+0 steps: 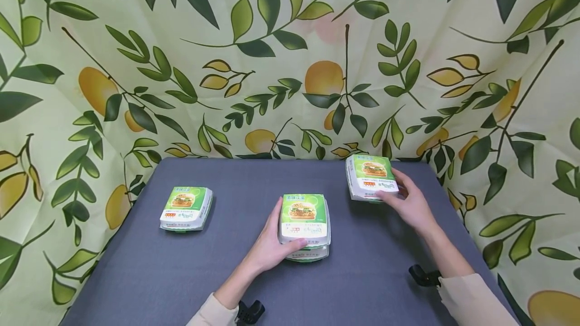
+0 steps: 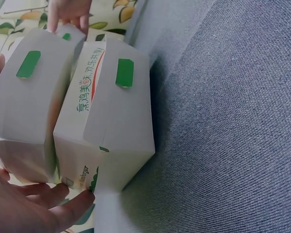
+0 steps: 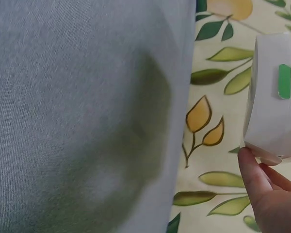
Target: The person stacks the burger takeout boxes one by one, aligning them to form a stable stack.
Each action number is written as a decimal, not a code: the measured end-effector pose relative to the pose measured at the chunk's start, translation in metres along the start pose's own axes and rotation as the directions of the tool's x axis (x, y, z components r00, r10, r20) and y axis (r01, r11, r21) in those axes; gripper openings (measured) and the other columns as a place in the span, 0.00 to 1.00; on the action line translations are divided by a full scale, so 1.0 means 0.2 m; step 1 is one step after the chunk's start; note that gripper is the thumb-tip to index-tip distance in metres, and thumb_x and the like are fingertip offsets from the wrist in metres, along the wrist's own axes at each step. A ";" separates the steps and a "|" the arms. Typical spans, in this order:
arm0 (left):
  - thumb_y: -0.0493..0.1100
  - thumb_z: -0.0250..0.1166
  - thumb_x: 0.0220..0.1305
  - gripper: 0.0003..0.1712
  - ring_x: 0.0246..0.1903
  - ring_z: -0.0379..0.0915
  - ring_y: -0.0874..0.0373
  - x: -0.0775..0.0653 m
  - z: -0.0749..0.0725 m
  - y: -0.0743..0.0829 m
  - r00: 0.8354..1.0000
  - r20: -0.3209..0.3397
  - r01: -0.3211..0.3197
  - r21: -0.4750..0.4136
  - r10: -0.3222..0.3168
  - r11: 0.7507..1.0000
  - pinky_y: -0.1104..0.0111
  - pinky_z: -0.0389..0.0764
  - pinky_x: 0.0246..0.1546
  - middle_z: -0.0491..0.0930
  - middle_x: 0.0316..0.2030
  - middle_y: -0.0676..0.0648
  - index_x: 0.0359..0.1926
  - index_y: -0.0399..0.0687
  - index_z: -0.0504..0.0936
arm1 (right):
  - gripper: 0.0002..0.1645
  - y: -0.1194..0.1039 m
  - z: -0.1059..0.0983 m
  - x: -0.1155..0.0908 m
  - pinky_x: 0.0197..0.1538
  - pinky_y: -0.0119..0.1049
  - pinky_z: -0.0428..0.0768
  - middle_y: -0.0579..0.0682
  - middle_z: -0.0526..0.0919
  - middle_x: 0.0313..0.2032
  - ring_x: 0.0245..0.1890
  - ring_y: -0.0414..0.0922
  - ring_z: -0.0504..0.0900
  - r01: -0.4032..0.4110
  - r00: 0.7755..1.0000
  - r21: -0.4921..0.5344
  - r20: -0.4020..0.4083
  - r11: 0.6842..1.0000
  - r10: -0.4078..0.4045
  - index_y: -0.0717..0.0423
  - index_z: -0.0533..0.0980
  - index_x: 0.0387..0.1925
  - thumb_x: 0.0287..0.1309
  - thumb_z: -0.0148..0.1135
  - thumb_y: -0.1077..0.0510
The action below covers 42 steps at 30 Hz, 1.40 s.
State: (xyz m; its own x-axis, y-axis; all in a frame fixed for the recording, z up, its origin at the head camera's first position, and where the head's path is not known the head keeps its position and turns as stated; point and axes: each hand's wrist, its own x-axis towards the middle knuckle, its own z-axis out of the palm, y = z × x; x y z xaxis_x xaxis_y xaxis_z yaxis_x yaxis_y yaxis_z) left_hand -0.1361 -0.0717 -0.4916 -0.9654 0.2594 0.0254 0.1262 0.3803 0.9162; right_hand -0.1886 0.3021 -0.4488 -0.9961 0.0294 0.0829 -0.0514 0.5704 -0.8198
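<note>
Two burger boxes, white with green tops and a burger picture, are stacked near the middle of the table. My left hand [image 1: 271, 246] grips the upper burger box [image 1: 302, 218] from its left and front sides; in the left wrist view, fingertips also reach the side of the lower burger box [image 2: 119, 114]. At the back right, my right hand [image 1: 411, 206] holds another burger box [image 1: 370, 177] by its right and front sides. This box is raised off the table, with a shadow cast on the cloth in the right wrist view.
A further burger box [image 1: 187, 208] sits alone on the left part of the table. Grey-blue cloth [image 1: 190, 275] covers the table. Behind and at both sides hangs a curtain [image 1: 272, 99] printed with leaves and fruit.
</note>
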 end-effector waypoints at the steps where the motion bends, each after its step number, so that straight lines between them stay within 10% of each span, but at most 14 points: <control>1: 0.63 0.76 0.53 0.68 0.77 0.45 0.46 0.00 0.00 0.00 1.000 0.001 0.002 0.001 -0.002 1.000 0.39 0.53 0.70 0.47 0.79 0.45 0.82 0.60 0.41 | 0.56 -0.01 0.00 -0.01 0.49 0.34 0.70 0.67 0.63 0.70 0.63 0.63 0.69 0.007 1.000 0.005 0.005 1.000 -0.007 0.56 0.50 0.80 0.63 0.69 0.41; 12: 0.64 0.77 0.52 0.69 0.77 0.45 0.47 0.00 0.00 0.01 1.000 0.000 0.006 -0.001 -0.006 1.000 0.40 0.52 0.71 0.46 0.80 0.45 0.82 0.59 0.41 | 0.53 -0.13 0.03 -0.08 0.45 0.21 0.74 0.61 0.65 0.69 0.61 0.56 0.71 0.098 0.994 0.088 0.040 0.991 -0.101 0.52 0.51 0.80 0.64 0.71 0.47; 42: 0.62 0.77 0.54 0.69 0.76 0.44 0.46 0.00 0.01 0.01 1.000 0.015 0.005 -0.036 -0.005 0.999 0.40 0.52 0.70 0.45 0.79 0.45 0.82 0.57 0.39 | 0.52 -0.29 0.20 -0.21 0.52 0.23 0.75 0.58 0.72 0.65 0.58 0.52 0.76 0.152 0.981 0.097 0.106 0.984 -0.162 0.51 0.56 0.79 0.61 0.73 0.49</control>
State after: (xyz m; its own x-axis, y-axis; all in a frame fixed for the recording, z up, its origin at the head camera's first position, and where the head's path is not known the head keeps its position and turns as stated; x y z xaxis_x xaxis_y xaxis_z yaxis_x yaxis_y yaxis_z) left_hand -0.1350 -0.0692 -0.4901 -0.9626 0.2705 0.0152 0.1130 0.3498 0.9300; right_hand -0.1464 0.2349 -0.4270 -0.9764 -0.1510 0.1543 -0.2092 0.4856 -0.8488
